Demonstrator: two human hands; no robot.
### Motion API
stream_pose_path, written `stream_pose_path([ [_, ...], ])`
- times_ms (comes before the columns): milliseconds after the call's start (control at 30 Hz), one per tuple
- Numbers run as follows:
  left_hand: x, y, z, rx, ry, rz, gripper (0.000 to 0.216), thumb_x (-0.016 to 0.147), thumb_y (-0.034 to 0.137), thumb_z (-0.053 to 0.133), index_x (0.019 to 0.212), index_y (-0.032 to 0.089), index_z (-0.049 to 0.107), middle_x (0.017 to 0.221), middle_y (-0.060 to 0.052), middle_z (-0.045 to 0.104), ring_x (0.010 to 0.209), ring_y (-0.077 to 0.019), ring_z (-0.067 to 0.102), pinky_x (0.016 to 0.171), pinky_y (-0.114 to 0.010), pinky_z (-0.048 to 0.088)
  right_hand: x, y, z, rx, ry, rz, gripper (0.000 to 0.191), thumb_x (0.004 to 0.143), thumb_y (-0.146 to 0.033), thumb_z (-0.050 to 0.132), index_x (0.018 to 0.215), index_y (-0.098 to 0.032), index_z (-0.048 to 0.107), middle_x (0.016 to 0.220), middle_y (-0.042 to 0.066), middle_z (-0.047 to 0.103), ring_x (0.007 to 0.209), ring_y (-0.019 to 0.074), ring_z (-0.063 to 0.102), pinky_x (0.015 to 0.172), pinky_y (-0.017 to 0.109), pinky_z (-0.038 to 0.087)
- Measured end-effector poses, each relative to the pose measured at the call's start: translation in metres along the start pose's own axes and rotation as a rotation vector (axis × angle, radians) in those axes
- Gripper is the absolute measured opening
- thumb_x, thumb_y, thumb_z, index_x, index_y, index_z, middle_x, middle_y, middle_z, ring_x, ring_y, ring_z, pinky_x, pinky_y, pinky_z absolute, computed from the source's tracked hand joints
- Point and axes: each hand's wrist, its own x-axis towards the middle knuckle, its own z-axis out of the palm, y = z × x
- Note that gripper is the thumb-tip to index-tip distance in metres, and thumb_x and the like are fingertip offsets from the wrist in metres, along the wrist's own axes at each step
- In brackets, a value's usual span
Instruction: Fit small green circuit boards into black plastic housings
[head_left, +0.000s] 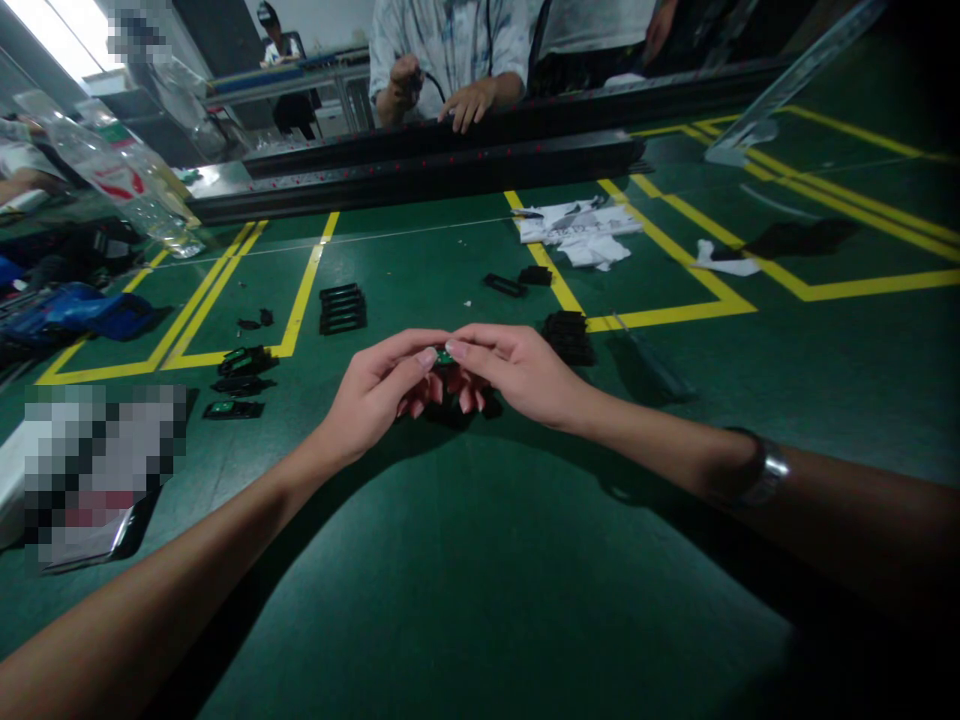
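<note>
While left hand (pixel 375 395) and right hand (pixel 529 375) pinch green piece (pixel 444 356) | fingers (pixel 409 342) seemingly hide most | black stack (pixel 568 338) nearby

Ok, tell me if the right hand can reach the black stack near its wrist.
Probably yes: the black stack lies close by with nothing seen in between, though the right hand is busy pinching a small green piece with the left hand.

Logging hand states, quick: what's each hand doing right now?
Left hand: closed, holding the small green piece by its left side.
Right hand: closed, holding the same piece by its right side.
</note>
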Motion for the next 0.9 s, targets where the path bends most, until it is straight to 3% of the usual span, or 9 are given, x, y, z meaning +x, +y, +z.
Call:
stream_pose_path([
  [900,-0.0009,0.0002,-0.0002,0.019,0.003,-0.007,0.029,0.102,0.038,0.063,0.125,0.024,0.074,0.069,-0.001,0.067,0.050,-0.0087,0.056,0.043,-0.017,0.041,0.0000,0.0005,0.0002,-0.006,-0.006,-0.002,0.033,0.098,-0.050,0.068,0.094,-0.017,0.068,0.070,-0.001,0.068,0.055,0.0127,0.065,0.051,0.025,0.049],
])
